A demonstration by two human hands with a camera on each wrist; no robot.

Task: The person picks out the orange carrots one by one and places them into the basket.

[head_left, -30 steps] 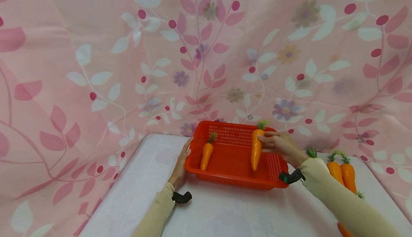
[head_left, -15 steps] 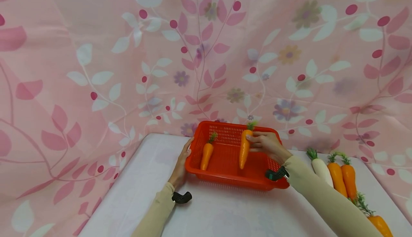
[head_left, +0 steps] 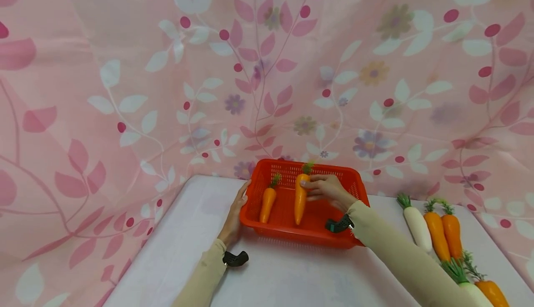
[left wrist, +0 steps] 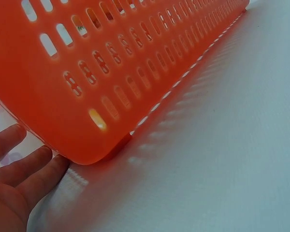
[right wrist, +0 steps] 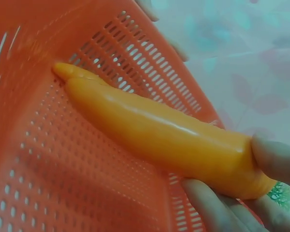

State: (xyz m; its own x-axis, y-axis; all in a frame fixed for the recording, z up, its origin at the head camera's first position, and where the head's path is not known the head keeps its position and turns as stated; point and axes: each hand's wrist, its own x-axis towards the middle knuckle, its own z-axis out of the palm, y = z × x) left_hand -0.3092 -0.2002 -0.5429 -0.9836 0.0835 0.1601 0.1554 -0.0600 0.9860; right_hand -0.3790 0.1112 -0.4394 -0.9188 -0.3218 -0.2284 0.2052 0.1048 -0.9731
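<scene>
My right hand [head_left: 329, 190] pinches an orange carrot [head_left: 300, 200] near its leafy top, thumb on one side and fingers on the other. The carrot hangs tip down over the red perforated basket [head_left: 288, 233]. Another carrot [head_left: 268, 205] lies in the basket along its left side. In the right wrist view the held carrot [right wrist: 159, 130] partly covers that other carrot [right wrist: 70, 71]. My left hand [head_left: 234, 216] rests against the basket's left side; in the left wrist view its fingers [left wrist: 38, 174] extend along the wall.
At the right of the white table [head_left: 271, 274] lie a white radish [head_left: 418, 228], two carrots side by side [head_left: 437, 235], and nearer, another radish [head_left: 473, 293] beside a carrot [head_left: 493, 293]. A pink floral curtain [head_left: 258, 66] hangs behind the table.
My right hand has carried the carrot leftward over the basket, closer to the carrot lying there. The vegetables at the right have come into fuller view. My left hand stays in place.
</scene>
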